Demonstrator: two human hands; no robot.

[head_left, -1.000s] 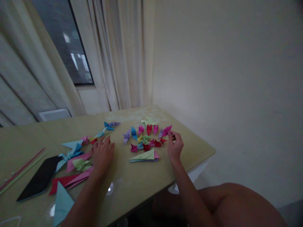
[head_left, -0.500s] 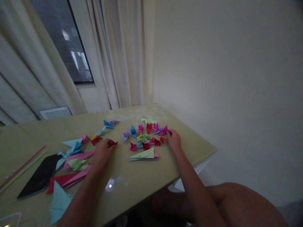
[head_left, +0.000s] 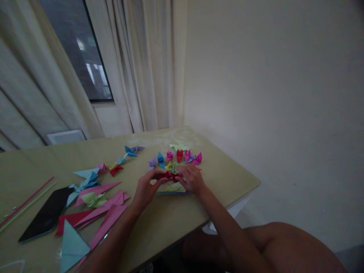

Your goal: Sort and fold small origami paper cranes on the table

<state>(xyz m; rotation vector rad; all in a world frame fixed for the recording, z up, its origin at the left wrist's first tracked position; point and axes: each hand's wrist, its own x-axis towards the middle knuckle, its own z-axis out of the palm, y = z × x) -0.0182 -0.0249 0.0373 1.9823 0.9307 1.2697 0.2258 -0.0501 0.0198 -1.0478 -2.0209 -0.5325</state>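
Note:
My left hand [head_left: 148, 186] pinches a small red origami crane [head_left: 168, 174] between thumb and fingers, low over the table's front row of folded cranes. Close beside it, my right hand [head_left: 193, 178] has its fingers curled together against the red folded paper; part of that grip is hidden. Behind both hands lie a green crane [head_left: 174, 167], a blue crane [head_left: 160, 159], a red crane [head_left: 179, 155] and a magenta crane [head_left: 197, 158]. Partly covered by my hands is a pale green folded paper [head_left: 174, 187]. Most of the front row is hidden.
Left of my arm lie pink folded strips [head_left: 109, 220], a light blue folded paper [head_left: 72, 244], a black phone [head_left: 47, 214] and two thin sticks [head_left: 27, 199]. More cranes [head_left: 132, 151] trail toward the back. A wall [head_left: 270, 113] stands right of the table [head_left: 230, 174].
My left hand has moved right with the red crane to the front row. My right hand has come left and nearer from the magenta and red cranes, and the hands now almost meet.

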